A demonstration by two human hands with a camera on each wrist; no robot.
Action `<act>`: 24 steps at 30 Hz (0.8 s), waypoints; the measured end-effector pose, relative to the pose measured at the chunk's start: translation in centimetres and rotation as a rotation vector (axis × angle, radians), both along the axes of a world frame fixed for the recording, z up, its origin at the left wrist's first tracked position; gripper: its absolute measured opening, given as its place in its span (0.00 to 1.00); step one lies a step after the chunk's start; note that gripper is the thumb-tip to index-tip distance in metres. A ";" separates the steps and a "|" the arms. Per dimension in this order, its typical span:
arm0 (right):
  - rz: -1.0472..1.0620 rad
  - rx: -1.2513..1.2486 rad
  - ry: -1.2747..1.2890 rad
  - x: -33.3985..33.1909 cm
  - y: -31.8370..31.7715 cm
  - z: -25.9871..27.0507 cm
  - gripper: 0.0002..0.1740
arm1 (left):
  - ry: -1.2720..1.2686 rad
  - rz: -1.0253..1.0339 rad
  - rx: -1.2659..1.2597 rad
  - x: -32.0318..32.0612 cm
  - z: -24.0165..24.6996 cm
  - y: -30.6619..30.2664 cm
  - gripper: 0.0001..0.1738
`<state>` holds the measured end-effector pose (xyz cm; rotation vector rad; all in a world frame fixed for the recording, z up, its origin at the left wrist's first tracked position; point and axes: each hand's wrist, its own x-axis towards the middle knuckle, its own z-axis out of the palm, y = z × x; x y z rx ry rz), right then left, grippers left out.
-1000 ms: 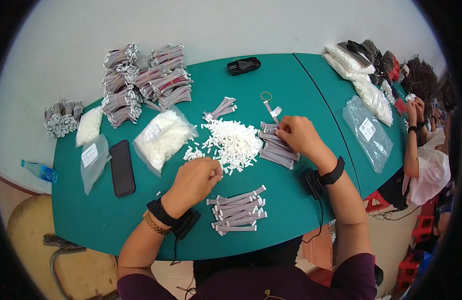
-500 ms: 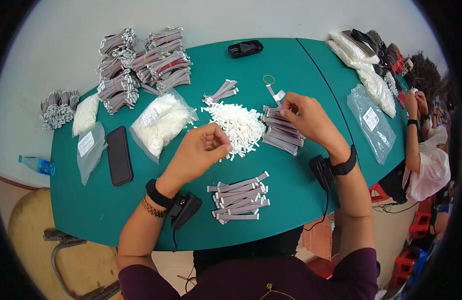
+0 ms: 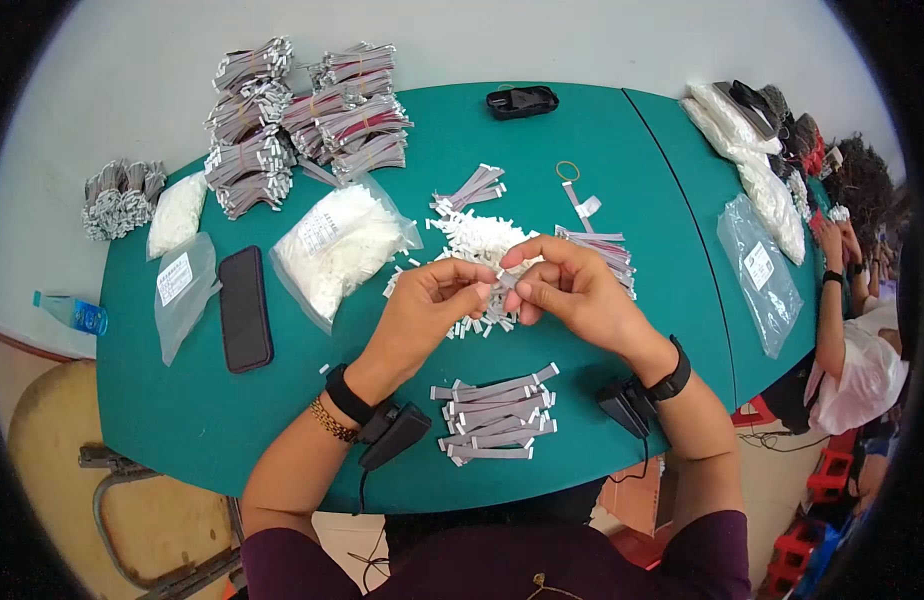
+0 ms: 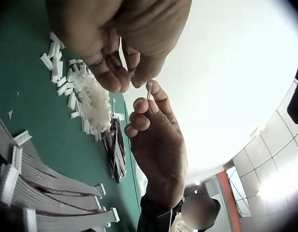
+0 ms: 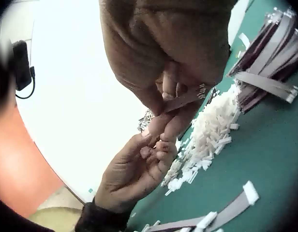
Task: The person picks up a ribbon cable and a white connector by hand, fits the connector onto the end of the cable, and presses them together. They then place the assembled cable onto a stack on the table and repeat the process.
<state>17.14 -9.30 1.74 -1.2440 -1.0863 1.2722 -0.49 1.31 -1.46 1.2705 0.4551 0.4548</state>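
Observation:
Over the white connector housings (image 3: pixel 472 232), heaped on the table, my two hands meet fingertip to fingertip. My right hand (image 3: pixel 577 298) pinches a short grey ribbon cable (image 5: pixel 185 100) between thumb and forefinger. My left hand (image 3: pixel 432 308) has its thumb and forefinger pinched at the cable's end, where a small white connector housing shows, mostly hidden by the fingertips. Behind my right hand lies a stack of grey cables (image 3: pixel 614 255) with bare ends. Cables with white ends (image 3: pixel 497 412) lie in a loose pile nearest my body.
Bundled cables (image 3: pixel 247 150) are piled at the back left. A plastic bag of white pieces (image 3: pixel 337 240) and a phone (image 3: pixel 245 310) lie left of the heap. A yellow rubber band (image 3: pixel 568 171) and a black case (image 3: pixel 522 102) lie farther back. Another person's arm (image 3: pixel 832 320) is at the right.
My left hand has risen from the heap's near edge and moved right. My right hand has come away from the cable stack with a cable, and the hands now meet.

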 end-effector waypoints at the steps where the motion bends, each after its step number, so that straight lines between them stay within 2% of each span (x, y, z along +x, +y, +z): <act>1: 0.013 -0.007 0.046 0.1 0.0 -0.3 0.11 | 0.006 0.000 -0.005 0.0 0.0 0.0 0.11; 5: -0.001 -0.011 0.136 -0.4 -0.2 -1.3 0.12 | 0.004 -0.016 -0.030 0.0 -0.1 -0.4 0.12; 16: -0.023 -0.044 0.043 -1.5 -0.8 -1.7 0.06 | -0.034 0.056 -0.011 0.0 0.0 -1.5 0.07; 24: -0.093 0.034 0.079 -2.2 -1.2 -2.1 0.08 | -0.010 0.125 -0.030 -0.1 0.0 -1.8 0.08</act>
